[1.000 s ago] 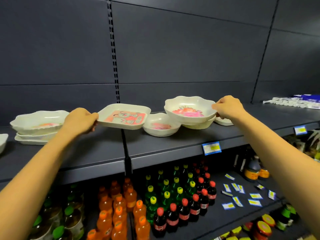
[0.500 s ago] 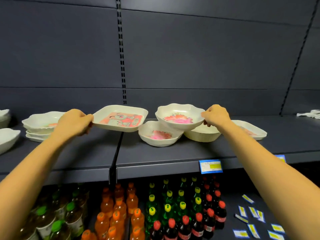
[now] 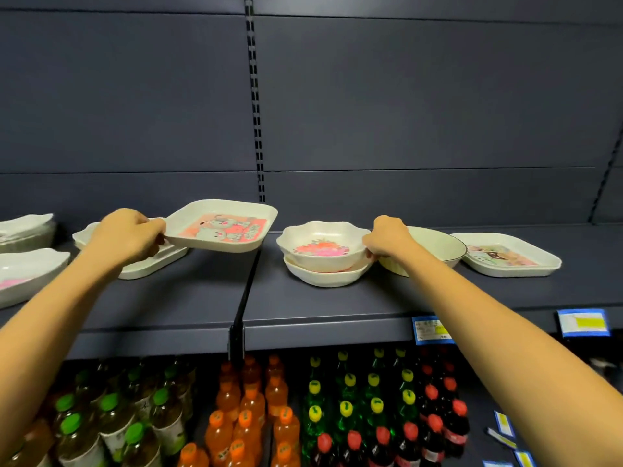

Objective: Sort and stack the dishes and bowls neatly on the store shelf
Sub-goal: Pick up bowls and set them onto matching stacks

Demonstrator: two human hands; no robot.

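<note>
The person is reaching both bare arms over the dark store shelf (image 3: 337,298). The left hand (image 3: 129,235) is gripping the near-left corner of a square dish (image 3: 222,227) with a pink cartoon print, holding it lifted and tilted slightly above the shelf, partly over a low stack of square dishes (image 3: 151,264) sitting just behind and below it. The right hand (image 3: 387,239) is pinching the right rim of a scalloped bowl (image 3: 322,244) with a pink flower print; that bowl is sitting nested in a second scalloped bowl (image 3: 325,279) resting on the shelf. Just beside the right hand, partly hidden by the wrist, a round cream bowl (image 3: 435,249) with a dark rim is standing on the shelf, and to its right another square printed dish (image 3: 509,261) is lying flat. At the far left edge more scalloped bowls (image 3: 27,274) are showing, one in front of another stack. Blue price tags (image 3: 583,321) are hanging on the shelf's front edge. Below, rows of bottles (image 3: 347,409) with green, orange, yellow and red caps are filling the lower shelf.
</note>
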